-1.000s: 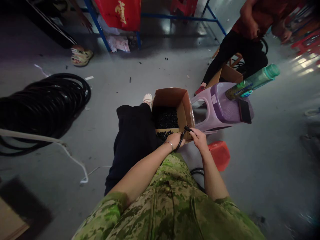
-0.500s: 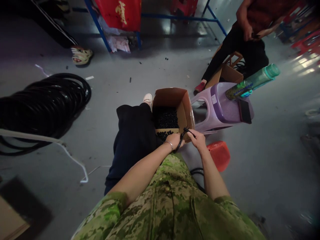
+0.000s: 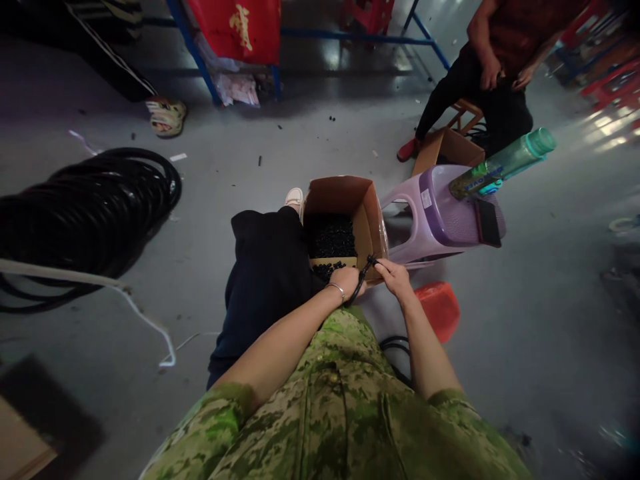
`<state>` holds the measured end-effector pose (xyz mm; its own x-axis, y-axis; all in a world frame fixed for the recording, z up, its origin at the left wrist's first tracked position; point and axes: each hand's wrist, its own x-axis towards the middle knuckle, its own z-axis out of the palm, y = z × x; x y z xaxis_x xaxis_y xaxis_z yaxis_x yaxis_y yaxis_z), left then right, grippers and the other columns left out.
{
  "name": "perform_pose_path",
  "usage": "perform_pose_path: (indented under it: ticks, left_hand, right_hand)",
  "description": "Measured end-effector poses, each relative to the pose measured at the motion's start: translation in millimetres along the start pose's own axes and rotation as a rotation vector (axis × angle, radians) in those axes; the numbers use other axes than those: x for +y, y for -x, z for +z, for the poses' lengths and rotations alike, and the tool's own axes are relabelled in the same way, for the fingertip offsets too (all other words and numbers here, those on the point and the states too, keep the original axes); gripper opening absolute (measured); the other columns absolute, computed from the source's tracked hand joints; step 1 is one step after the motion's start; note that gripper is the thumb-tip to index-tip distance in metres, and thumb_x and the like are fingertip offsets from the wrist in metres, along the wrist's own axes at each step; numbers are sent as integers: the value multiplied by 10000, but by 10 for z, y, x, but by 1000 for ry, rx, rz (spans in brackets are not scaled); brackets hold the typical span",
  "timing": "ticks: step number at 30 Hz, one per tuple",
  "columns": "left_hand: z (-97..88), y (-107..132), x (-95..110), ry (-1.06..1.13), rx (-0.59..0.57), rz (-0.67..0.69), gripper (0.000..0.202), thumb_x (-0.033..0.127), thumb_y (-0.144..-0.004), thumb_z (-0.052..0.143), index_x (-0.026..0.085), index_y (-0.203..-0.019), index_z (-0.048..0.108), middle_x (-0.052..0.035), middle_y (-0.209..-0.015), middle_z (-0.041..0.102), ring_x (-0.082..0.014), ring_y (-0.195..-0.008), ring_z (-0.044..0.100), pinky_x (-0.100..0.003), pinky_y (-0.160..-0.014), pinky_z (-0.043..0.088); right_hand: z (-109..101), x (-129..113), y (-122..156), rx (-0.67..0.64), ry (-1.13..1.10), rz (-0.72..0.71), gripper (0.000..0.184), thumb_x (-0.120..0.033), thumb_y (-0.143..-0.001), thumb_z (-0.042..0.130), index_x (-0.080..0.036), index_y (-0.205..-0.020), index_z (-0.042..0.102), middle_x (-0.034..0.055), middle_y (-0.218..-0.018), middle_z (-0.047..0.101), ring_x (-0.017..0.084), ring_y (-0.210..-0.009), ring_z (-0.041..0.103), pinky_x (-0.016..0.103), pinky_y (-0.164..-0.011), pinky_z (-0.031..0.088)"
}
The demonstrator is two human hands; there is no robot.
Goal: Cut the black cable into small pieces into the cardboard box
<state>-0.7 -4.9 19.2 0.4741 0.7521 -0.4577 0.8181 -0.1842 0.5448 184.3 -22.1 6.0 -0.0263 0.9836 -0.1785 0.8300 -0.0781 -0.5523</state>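
Observation:
My left hand is closed around a black hose, which curves up past its fingers. Close by on the right, my right hand pinches a small black piece at the hose's upper end. Whether that piece is a separate fitting or part of the hose cannot be made out. Both hands are over the near edge of an open cardboard box. Inside it lies a heap of small black parts, with several more in a nearer section behind a cardboard divider.
A purple stool beside the box bears a green bottle and a dark phone. A red stool is at lower right. Coiled black hose lies left. Another person sits by a second box.
My hands stay nearly in place, with the right fingers slightly shifted at the hose end. The seated person's hands have moved apart, and that person's foot has shifted right.

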Motion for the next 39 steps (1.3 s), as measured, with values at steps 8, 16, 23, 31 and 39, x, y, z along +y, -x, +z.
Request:
perform_pose_path:
  ticks: [8, 16, 23, 31, 39]
  left_hand:
    - [-50, 44, 53, -30, 34, -5, 426, 379, -870, 428, 119, -887, 765, -187, -950, 727, -302, -924, 696, -356, -824, 535]
    - [-37, 4, 31, 12, 3, -34, 476, 460, -891, 412, 133, -911, 757, -173, -976, 727, -283, -946, 691, -338, -848, 524]
    - [-10, -18, 12, -9, -57, -39, 552, 538, -884, 402, 112, -962, 745, -180, -996, 726, -284, -951, 693, -320, -819, 531]
    - [-1, -29, 6, 1, -48, -48, 515, 507, -879, 417, 118, -968, 742, -180, -1003, 725, -287, -951, 695, -326, -807, 538]
    - [5, -29, -18, 46, 17, -52, 454, 480, -878, 441, 137, -992, 716, -159, -987, 724, -273, -945, 694, -319, -814, 533]
  right_hand:
    - [-6, 64, -36, 26, -30, 19, 355, -455, -910, 465, -265, -1061, 725, 8, -971, 747, 225, -926, 679, 317, -805, 509]
    - [90, 62, -18, 69, -2, 82, 402, -482, -924, 425, -250, -1074, 716, 14, -898, 739, 212, -849, 672, 292, -742, 503]
    - [130, 5, -15, -32, 100, 74, 345, -481, -929, 441, -306, -1057, 710, -10, -893, 744, 192, -829, 673, 256, -696, 472]
    - [71, -63, -61, -61, 172, 16, 356, -460, -947, 419, -279, -1053, 706, 7, -899, 741, 188, -797, 663, 248, -655, 439]
    - [5, -209, -165, -39, 148, -34, 337, -440, -948, 440, -263, -1029, 716, 17, -885, 737, 175, -790, 657, 235, -660, 433]
